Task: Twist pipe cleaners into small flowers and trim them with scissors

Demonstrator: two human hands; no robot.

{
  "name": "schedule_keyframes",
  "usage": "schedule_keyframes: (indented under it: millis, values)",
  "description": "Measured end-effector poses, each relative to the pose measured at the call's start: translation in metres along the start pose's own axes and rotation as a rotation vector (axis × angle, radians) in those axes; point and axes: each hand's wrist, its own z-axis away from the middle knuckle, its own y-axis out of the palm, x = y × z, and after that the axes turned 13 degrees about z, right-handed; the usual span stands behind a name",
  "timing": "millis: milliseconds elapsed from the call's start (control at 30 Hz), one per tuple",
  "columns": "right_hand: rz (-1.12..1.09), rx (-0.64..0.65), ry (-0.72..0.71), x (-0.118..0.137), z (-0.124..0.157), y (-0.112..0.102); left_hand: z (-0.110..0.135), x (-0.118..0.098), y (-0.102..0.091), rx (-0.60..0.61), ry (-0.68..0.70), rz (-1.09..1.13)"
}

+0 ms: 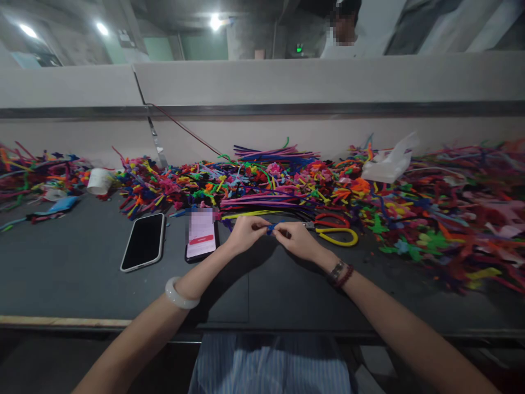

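My left hand (245, 232) and my right hand (298, 241) meet over the dark table (82, 284), both pinching a small blue pipe cleaner (271, 227) between their fingertips. Just beyond them lies a bundle of straight pipe cleaners (262, 203) in purple, yellow and dark colours. Scissors with red and yellow handles (334, 230) lie right of my right hand. A white bangle is on my left wrist, and a watch and bead bracelet on my right.
A wide heap of bent coloured pipe cleaners (430, 213) runs along the back wall. Two phones lie at left: a dark one (143, 242) and a lit one (200, 235). A white cup (98, 180) and plastic bag (389, 161) sit in the heap. A person (342, 33) is behind the partition.
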Motion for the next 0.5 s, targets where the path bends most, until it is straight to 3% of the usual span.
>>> schedule_keyframes:
  millis: [267, 500]
  values:
    - [-0.06, 0.014, 0.052, 0.0025, -0.0007, -0.003, 0.0, -0.0004, 0.0016, 0.012, -0.01, -0.034]
    - [-0.296, 0.171, 0.058, -0.0038, -0.0003, -0.0082, -0.0006, 0.0027, -0.0018, 0.094, -0.181, 0.168]
